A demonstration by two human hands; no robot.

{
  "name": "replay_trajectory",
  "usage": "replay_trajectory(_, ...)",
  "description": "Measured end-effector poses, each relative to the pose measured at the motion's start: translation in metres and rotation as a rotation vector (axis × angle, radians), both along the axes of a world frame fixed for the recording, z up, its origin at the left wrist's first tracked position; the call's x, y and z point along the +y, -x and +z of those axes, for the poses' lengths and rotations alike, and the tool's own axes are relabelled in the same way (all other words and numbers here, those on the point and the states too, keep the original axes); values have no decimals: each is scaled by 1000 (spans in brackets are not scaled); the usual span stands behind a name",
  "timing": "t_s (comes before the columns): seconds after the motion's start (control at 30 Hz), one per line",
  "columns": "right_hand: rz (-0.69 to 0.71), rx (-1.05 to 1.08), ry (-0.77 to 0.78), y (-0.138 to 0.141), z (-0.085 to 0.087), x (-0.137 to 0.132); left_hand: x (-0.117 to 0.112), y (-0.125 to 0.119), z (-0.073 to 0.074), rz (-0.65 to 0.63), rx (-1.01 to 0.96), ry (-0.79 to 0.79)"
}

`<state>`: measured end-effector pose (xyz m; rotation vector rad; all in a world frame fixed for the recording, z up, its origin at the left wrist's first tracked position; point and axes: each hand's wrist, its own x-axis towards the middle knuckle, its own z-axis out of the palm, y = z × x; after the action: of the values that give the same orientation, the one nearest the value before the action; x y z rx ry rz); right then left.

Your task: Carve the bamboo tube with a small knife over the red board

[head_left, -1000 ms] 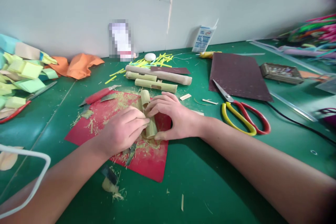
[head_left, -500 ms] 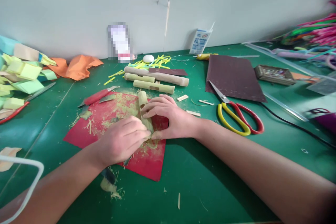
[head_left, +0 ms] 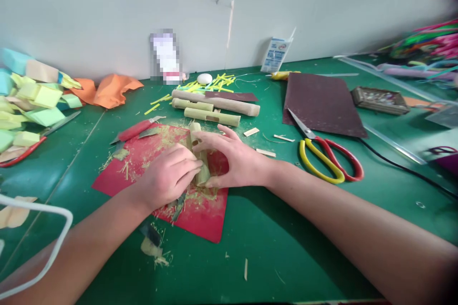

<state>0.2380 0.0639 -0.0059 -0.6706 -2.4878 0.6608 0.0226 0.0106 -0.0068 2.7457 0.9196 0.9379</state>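
A pale bamboo tube (head_left: 202, 175) with a cut opening near its far end lies on a red sheet (head_left: 211, 221). My right hand (head_left: 236, 159) grips the tube from the right, thumb at the near end and fingers by the opening. My left hand (head_left: 171, 171) is closed, its fingertips pressed on the tube's upper side; whatever it pinches is hidden. Fine dust and shavings cover the sheet. A red-handled utility knife (head_left: 138, 128) rests on the sheet's far left corner.
Behind the hands lie notched bamboo pieces (head_left: 222, 117) and yellow strips (head_left: 225, 81). To the right are scissors (head_left: 322, 155), a dark brown sheet (head_left: 324, 105) and a small tray (head_left: 381, 100). Folded paper blocks (head_left: 39, 97) pile up at left; a drink carton (head_left: 276, 55) stands by the wall.
My left hand has slid a little up along the tube, away from its near end, uncovering more of that end. My right hand keeps its hold. The whole view has shifted slightly.
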Motion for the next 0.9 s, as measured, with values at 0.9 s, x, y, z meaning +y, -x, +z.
replay_trajectory(0.9,32,-79,-71,2,0,2,-4,2,-2,29,8,-15)
